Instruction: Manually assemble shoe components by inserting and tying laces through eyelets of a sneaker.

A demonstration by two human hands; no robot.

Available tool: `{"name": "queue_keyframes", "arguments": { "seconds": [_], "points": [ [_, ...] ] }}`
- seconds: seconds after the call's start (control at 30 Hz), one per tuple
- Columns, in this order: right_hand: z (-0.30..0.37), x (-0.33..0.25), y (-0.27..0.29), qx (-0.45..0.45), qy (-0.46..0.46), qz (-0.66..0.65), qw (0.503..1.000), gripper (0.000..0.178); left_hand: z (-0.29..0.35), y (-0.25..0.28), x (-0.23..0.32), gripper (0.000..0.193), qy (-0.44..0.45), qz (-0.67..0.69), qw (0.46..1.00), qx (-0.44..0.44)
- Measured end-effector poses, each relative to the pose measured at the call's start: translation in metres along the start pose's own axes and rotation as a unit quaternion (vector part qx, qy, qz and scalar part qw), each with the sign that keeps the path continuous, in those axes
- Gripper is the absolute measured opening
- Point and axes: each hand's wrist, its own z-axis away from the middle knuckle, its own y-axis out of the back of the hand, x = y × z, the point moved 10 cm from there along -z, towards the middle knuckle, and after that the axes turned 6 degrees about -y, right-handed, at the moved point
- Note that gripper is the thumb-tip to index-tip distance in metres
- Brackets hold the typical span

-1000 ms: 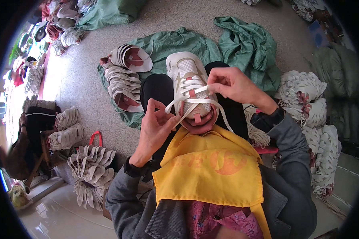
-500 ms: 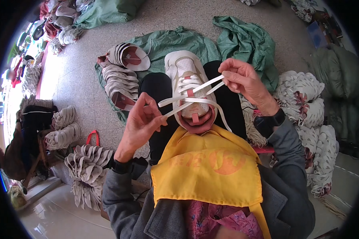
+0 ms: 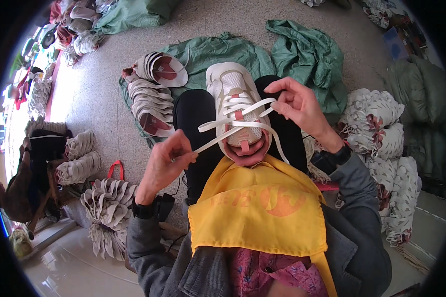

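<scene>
Both hands pinch one white lace: left hand low and outward, right hand by the eyelets. Between them lies the white shoe, toe pointing away, nearer the right hand.

Stacks of shoe uppers are lying on green cloth, more bundles are sitting at right.

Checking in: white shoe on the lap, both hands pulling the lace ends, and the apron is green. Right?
Not quite. The apron is yellow; the green is the cloth on the floor. The head view shows this. The rest holds: the white shoe lies on the lap, and the left hand and right hand each pull a lace end.
</scene>
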Motion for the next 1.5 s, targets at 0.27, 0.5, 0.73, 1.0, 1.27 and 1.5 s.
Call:
{"name": "queue_keyframes", "arguments": {
  "seconds": [0.27, 0.5, 0.73, 1.0, 1.27, 1.5],
  "points": [
    [0.037, -0.049, -0.048, -0.044, 0.08, 0.288, 0.953, 0.021, 0.0, -0.009, 0.022, 0.02, -0.078, -0.148, 0.986, 0.021],
    [0.04, -0.059, -0.043, 0.008, 0.13, 0.318, 0.939, 0.008, 0.0, -0.001, 0.037, 0.016, -0.089, -0.172, 0.98, 0.045],
    [0.054, -0.064, -0.03, 0.007, 0.163, 0.392, 0.906, 0.007, 0.002, -0.002, 0.051, 0.012, -0.171, -0.305, 0.933, 0.081],
    [0.062, -0.054, -0.019, 0.009, 0.15, 0.404, 0.902, 0.008, 0.003, -0.002, 0.044, 0.009, -0.17, -0.316, 0.93, 0.077],
    [0.061, -0.067, 0.019, 0.078, 0.152, 0.43, 0.887, 0.01, 0.001, 0.015, 0.05, 0.011, -0.173, -0.341, 0.916, 0.119],
    [0.081, -0.038, 0.087, 0.119, 0.046, 0.418, 0.9, 0.009, 0.01, 0.022, 0.042, 0.014, -0.164, -0.39, 0.902, 0.084]
  ]
}}
